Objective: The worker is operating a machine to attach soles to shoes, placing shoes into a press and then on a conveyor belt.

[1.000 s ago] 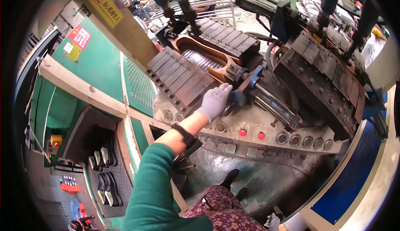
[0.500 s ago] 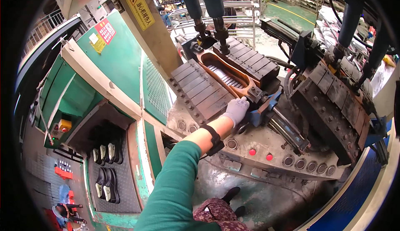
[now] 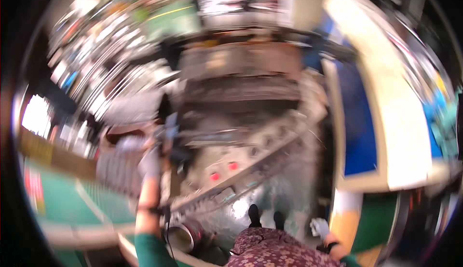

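Note:
Motion smears most of the picture. My left hand [image 3: 150, 165], in a pale glove, is at the near end of an open brown shoe-shaped mould [image 3: 126, 134] between dark metal blocks; its fingers are too blurred to show their pose. Whether it touches the mould or the fittings beside it is unclear. Low on the right, my right hand [image 3: 319, 227], also gloved, hangs beside the right-hand bench, apart from the machine. Its fingers are small and indistinct, and nothing held can be made out.
Two red buttons [image 3: 224, 171] sit on the machine's front panel. Wide dark metal blocks [image 3: 241, 67] stand behind it. A pale-framed bench with a blue panel [image 3: 359, 122] runs along the right. A round container [image 3: 183, 237] is on the floor near my left forearm.
The view has swung to the right, so the mould and my left hand now appear farther left. My right hand and the right-hand bench have come into view; the shoe rack has left it.

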Available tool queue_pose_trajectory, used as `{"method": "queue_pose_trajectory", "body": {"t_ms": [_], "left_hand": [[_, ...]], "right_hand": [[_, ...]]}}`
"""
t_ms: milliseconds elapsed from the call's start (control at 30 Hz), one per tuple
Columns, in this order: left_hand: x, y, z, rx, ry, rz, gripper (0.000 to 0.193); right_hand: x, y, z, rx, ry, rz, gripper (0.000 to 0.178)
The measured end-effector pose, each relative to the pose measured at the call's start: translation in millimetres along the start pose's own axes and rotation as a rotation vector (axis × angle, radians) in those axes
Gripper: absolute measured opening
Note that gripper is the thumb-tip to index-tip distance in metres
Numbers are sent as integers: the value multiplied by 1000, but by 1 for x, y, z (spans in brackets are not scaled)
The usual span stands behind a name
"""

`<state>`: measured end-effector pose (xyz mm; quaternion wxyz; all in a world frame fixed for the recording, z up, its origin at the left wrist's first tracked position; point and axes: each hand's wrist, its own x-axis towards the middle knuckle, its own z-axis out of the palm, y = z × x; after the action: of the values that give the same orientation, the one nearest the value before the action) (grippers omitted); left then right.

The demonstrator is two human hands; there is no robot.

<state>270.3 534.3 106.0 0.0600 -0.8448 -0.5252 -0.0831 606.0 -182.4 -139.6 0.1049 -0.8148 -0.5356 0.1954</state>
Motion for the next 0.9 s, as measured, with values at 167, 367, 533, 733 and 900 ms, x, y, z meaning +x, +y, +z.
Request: {"method": "queue_pose_trajectory", "body": {"t_ms": [167, 367, 533, 733, 900], "left_hand": [[-65, 53, -12, -835, -654, 227, 26], [-246, 268, 45, -658, -1351, 779, 27], [-350, 445, 43, -506, -1825, 919, 38], [-512, 686, 31, -639, -1749, 1225, 36], [-594, 907, 103, -964, -1782, 1206, 37]], "right_hand": [[-69, -30, 47, 212, 210, 389, 22], [-156, -37, 75, 341, 319, 1404, 25], [-239, -14, 48, 429, 991, 1651, 30], [-388, 54, 83, 67, 1062, 1806, 55], [-455, 110, 114, -18, 963, 1662, 58]]}}
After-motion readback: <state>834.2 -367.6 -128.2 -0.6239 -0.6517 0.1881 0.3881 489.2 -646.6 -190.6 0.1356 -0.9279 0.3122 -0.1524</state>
